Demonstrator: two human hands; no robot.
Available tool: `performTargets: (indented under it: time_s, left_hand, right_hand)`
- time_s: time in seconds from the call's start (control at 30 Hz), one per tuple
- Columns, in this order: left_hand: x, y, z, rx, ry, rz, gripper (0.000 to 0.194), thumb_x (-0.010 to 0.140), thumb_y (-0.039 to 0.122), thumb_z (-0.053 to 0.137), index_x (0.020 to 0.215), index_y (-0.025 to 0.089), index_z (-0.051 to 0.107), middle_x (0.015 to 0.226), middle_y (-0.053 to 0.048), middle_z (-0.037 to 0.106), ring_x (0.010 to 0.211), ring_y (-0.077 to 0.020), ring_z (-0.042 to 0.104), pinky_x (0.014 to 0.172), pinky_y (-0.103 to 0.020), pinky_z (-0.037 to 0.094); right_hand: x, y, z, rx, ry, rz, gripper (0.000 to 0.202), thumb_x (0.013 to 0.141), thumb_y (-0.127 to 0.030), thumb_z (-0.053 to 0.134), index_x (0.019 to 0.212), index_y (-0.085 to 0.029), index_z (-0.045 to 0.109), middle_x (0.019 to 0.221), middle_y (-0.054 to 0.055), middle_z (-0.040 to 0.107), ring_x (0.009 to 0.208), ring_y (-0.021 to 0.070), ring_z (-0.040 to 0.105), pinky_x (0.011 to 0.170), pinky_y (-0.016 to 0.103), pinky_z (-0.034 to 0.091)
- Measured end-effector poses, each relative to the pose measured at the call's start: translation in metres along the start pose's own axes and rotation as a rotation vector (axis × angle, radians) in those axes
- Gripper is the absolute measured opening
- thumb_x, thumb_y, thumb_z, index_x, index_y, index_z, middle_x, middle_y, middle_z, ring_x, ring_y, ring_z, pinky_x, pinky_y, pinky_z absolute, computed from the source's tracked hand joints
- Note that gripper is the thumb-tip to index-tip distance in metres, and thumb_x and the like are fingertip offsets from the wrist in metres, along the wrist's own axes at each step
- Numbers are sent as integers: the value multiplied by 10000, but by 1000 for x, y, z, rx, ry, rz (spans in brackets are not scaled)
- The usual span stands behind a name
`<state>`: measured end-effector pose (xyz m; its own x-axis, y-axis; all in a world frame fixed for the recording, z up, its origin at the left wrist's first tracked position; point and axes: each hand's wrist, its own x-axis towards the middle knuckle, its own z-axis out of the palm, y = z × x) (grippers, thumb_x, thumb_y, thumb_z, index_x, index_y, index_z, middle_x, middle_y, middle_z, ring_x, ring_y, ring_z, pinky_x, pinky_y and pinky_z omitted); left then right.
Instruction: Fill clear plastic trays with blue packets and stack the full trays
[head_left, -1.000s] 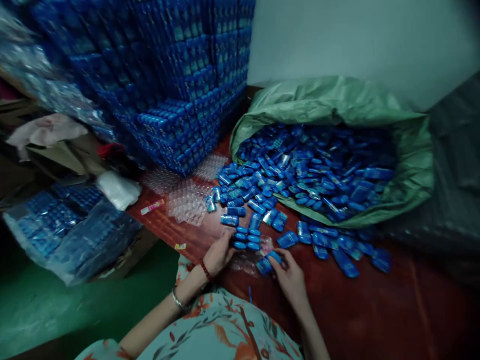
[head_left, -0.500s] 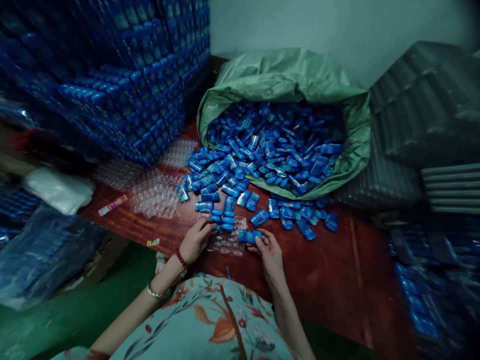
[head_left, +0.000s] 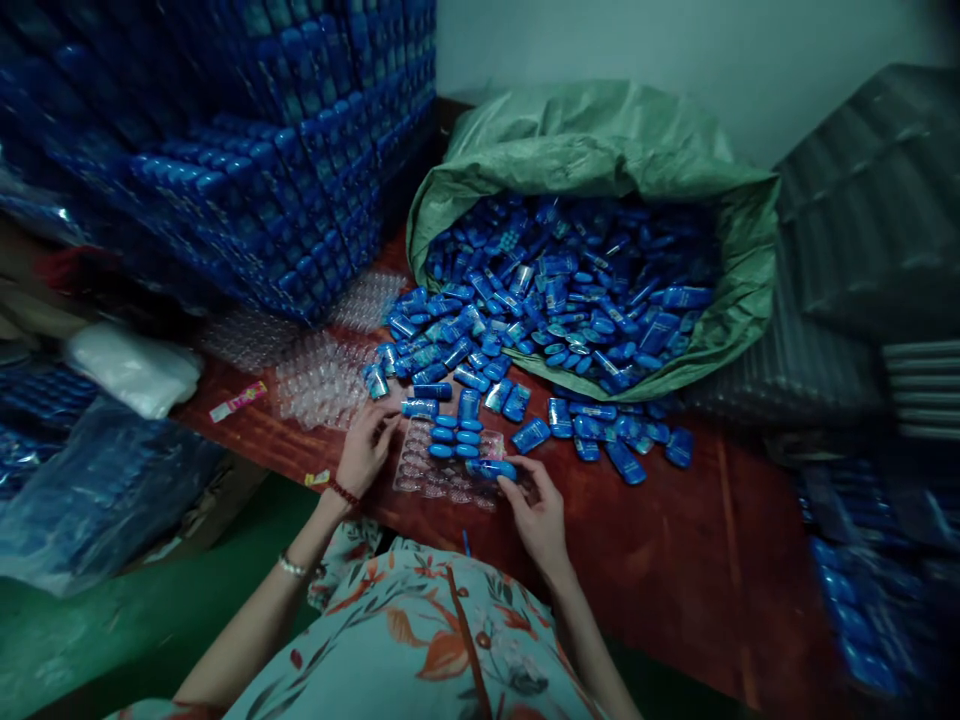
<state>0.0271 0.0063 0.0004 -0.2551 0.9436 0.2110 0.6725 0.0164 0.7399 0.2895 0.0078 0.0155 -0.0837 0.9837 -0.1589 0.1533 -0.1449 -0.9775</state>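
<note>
Between my hands lies a clear plastic tray [head_left: 420,470] with moulded slots, and several blue containers [head_left: 455,437] stand in two short columns in its upper middle. My right hand [head_left: 536,500] pinches one blue container [head_left: 491,468] by its right end, over the right part of the tray. At the tray's left edge, my left hand [head_left: 365,447] has its fingers apart and holds nothing. Loose blue containers [head_left: 420,408] lie just beyond the tray, close to my left fingertips.
An open green sack [head_left: 750,240] full of blue containers spills onto the red-brown table [head_left: 637,560]. More clear trays [head_left: 322,380] lie at left, below tall blue stacks [head_left: 247,200]. Grey stacked trays [head_left: 877,210] stand at right. A white plastic bag [head_left: 131,370] is far left.
My left hand has moved left, away from the blue containers in the tray, and its fingers have spread. The container in my right hand has turned and sits lower against the tray. The view has shifted slightly.
</note>
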Motion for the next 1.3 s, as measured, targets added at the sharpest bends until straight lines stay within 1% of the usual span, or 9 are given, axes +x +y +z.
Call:
performTargets:
  time_s: [0.27,0.43,0.57,0.63,0.8,0.87,1.03,1.13,1.3]
  left_hand:
    - [48,-1,23,501,-238,26,405,735,455,655,997,155,580,1038,-136,551,946,-285,528,773,-370,435]
    - [61,-4,31,486,-387,64,363,743,392,656,1011,152,610,1051,-157,570,1008,-345,502,773,-421,416]
    - [71,-6,30,375,-528,139,244,742,301,663,948,173,644,972,-107,614,928,-289,543,812,-406,400]
    - [68,-4,23,351,-474,163,188,776,288,626,935,192,656,969,-85,615,941,-265,537,854,-406,382]
    - [28,8,-5,143,19,35,243,779,408,613,896,204,679,972,-65,560,932,-231,503,846,-390,401]
    - [5,15,-11,-64,100,-51,264,779,430,602,861,186,661,895,-44,553,852,-190,522,779,-329,441]
    - [-39,29,1,-329,56,-148,169,780,324,601,823,161,594,792,-14,571,757,-145,545,708,-259,462]
    - [-50,30,12,-289,-22,-63,88,824,239,530,833,176,592,788,-14,583,739,-137,546,700,-255,463]
    - [-50,23,20,-217,-78,171,177,871,147,438,963,183,585,879,-39,614,801,-138,587,729,-249,485]
  right_hand:
    - [23,-7,-4,279,135,156,377,677,-394,706,949,-194,536,695,-35,581,508,91,539,444,204,419]
    - [11,9,-4,240,152,210,385,659,-402,713,926,-182,543,707,-33,582,510,83,544,444,195,427]
    - [1,17,0,199,81,246,419,637,-432,709,934,-194,534,723,-30,589,517,107,580,465,230,487]
    - [-4,19,-1,190,50,258,413,636,-431,705,932,-198,534,722,-28,591,516,111,584,465,235,497]
    - [-16,12,-5,108,51,177,370,703,-378,673,1005,-212,540,817,1,613,592,120,603,504,233,512]
    - [-16,6,-4,-25,40,50,303,760,-347,633,1024,-221,556,874,19,624,695,141,621,607,262,534]
    - [-3,-8,6,-473,-217,-429,235,885,-223,466,1085,-241,588,1035,64,611,992,191,579,882,335,476]
    - [4,-14,10,-738,-335,-574,305,908,-177,394,1141,-239,580,994,77,607,940,193,584,822,325,490]
    - [7,-28,15,-1044,-383,-662,331,892,-114,367,1111,-201,599,890,79,600,806,189,567,716,298,478]
